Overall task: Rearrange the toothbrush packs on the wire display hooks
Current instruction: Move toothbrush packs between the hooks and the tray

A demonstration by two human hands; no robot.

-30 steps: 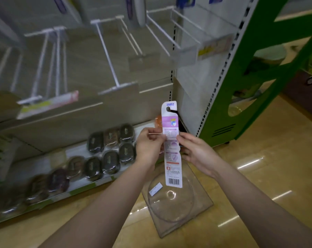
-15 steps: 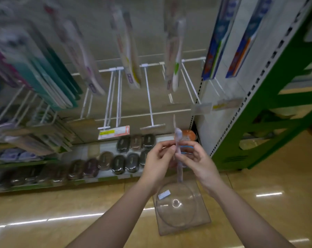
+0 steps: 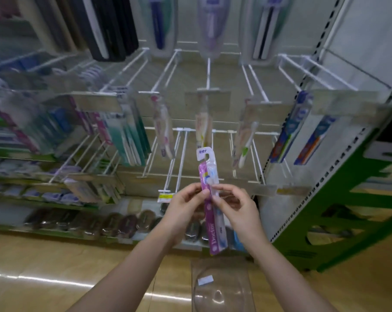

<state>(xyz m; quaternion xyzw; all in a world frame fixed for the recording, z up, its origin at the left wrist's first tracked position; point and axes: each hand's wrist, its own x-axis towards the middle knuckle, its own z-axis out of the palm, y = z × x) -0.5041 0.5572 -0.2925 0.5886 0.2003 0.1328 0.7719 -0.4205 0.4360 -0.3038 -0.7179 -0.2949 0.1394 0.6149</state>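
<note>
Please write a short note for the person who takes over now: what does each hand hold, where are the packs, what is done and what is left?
Left hand and right hand: both pinch one purple toothbrush pack, upright, hang hole on top, in front of the wire hooks.
Other packs hang on the middle row of hooks.
Done: pack is in hand.
Left: slide it onto a hook; the bare hooks just behind it look nearest.

The toothbrush pack (image 3: 210,199) pinched between the left hand (image 3: 182,212) and right hand (image 3: 240,210) is glossy purple card under clear plastic. Above the hands, the wire hooks (image 3: 181,154) look white-coated metal. Below them, the floor (image 3: 44,266) shines like polished wood, and a clear plastic tray (image 3: 222,289) glints.
</note>
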